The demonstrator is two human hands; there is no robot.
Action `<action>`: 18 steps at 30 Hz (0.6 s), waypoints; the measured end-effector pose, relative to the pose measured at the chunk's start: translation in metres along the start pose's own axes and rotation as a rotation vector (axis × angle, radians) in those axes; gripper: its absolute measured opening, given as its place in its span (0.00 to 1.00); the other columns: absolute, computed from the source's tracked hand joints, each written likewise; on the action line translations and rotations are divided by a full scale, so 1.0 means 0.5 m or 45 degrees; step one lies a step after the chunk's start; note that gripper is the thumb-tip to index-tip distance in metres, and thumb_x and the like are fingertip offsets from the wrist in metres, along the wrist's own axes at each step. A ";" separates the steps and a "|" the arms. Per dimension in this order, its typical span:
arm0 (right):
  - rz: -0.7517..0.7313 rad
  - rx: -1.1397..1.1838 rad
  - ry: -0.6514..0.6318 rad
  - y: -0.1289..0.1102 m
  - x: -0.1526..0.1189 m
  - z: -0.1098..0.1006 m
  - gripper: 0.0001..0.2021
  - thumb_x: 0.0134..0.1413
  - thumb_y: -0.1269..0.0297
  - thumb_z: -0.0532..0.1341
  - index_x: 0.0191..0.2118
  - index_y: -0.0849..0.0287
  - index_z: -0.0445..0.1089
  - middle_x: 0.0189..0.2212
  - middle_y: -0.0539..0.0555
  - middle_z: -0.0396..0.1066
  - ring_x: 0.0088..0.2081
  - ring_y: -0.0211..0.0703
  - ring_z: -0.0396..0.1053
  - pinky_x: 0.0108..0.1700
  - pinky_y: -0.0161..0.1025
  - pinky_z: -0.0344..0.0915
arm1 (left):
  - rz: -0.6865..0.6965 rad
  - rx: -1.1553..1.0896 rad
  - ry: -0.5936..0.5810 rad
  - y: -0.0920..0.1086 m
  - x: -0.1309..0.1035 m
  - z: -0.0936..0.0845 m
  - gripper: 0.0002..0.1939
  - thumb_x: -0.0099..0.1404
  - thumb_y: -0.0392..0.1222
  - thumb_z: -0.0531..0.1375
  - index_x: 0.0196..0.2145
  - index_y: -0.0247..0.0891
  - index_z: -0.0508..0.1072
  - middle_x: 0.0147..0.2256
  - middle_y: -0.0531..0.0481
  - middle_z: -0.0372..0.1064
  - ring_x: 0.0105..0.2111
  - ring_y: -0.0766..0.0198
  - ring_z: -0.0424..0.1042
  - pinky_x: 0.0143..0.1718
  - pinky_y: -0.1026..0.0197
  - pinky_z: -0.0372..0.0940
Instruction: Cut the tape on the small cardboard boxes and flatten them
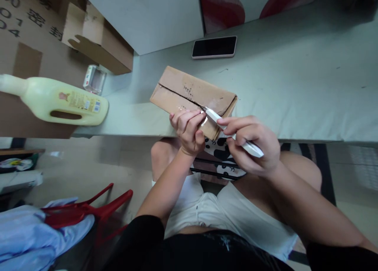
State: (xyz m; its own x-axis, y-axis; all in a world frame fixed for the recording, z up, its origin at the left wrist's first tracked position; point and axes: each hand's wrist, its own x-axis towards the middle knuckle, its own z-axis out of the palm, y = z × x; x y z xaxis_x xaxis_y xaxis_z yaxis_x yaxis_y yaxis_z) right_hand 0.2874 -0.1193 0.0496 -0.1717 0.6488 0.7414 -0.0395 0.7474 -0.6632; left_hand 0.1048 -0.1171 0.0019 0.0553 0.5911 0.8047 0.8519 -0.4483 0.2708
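Observation:
A small brown cardboard box (197, 90) lies at the near edge of the table, with a dark seam running along its top and a shiny bit of clear tape near my fingers. My left hand (189, 130) grips the box by its near side, fingers curled over the top. In my right hand (254, 141) is a white utility knife (214, 116), held like a pen. Its tip touches the seam, just beyond my left fingertips. Part of the knife's body is hidden behind my right fingers.
A phone (214, 47) lies behind the box. To the left are a yellow bottle (66, 99), a clear small container (95, 79) and an open cardboard box (102, 38). Large cartons (153, 15) stand at the back. A red chair (102, 210) with blue clothing is at lower left.

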 end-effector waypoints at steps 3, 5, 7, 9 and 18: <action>-0.037 0.016 0.004 -0.002 -0.001 -0.008 0.13 0.51 0.81 0.60 0.34 0.54 0.62 0.34 0.51 0.74 0.44 0.46 0.79 0.44 0.43 0.80 | 0.011 -0.025 0.005 0.000 0.001 -0.001 0.25 0.73 0.50 0.42 0.45 0.43 0.77 0.41 0.47 0.77 0.48 0.55 0.70 0.64 0.48 0.51; -0.076 0.022 0.010 -0.003 -0.001 -0.012 0.12 0.49 0.81 0.59 0.33 0.54 0.62 0.32 0.51 0.73 0.42 0.45 0.79 0.41 0.42 0.79 | 0.018 -0.020 0.009 0.001 0.002 -0.001 0.25 0.73 0.50 0.42 0.45 0.43 0.77 0.41 0.47 0.77 0.47 0.55 0.71 0.63 0.48 0.52; -0.090 0.026 -0.015 -0.002 0.000 -0.015 0.12 0.48 0.81 0.59 0.32 0.55 0.63 0.31 0.51 0.73 0.42 0.45 0.79 0.41 0.41 0.79 | 0.019 -0.024 0.016 0.001 0.002 -0.001 0.25 0.73 0.50 0.41 0.45 0.43 0.77 0.40 0.47 0.77 0.47 0.55 0.71 0.63 0.48 0.52; -0.068 0.016 -0.044 0.001 0.001 -0.015 0.12 0.48 0.81 0.59 0.32 0.55 0.63 0.32 0.51 0.74 0.42 0.46 0.79 0.42 0.42 0.79 | 0.009 -0.019 0.015 0.001 0.002 0.000 0.25 0.73 0.50 0.41 0.44 0.43 0.77 0.40 0.46 0.77 0.47 0.55 0.70 0.63 0.48 0.53; 0.002 -0.011 0.006 0.003 0.000 -0.015 0.11 0.51 0.79 0.59 0.33 0.54 0.63 0.33 0.52 0.74 0.42 0.47 0.80 0.41 0.44 0.79 | -0.012 0.064 -0.004 -0.002 -0.002 0.002 0.30 0.73 0.53 0.39 0.42 0.43 0.79 0.39 0.45 0.76 0.46 0.54 0.70 0.62 0.47 0.54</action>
State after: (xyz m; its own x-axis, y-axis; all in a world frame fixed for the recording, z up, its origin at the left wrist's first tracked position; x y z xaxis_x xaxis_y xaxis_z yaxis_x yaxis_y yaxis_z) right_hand 0.2946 -0.1169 0.0494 -0.1670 0.6504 0.7410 -0.0307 0.7477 -0.6633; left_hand 0.1044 -0.1166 0.0002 0.0487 0.5974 0.8004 0.8776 -0.4083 0.2513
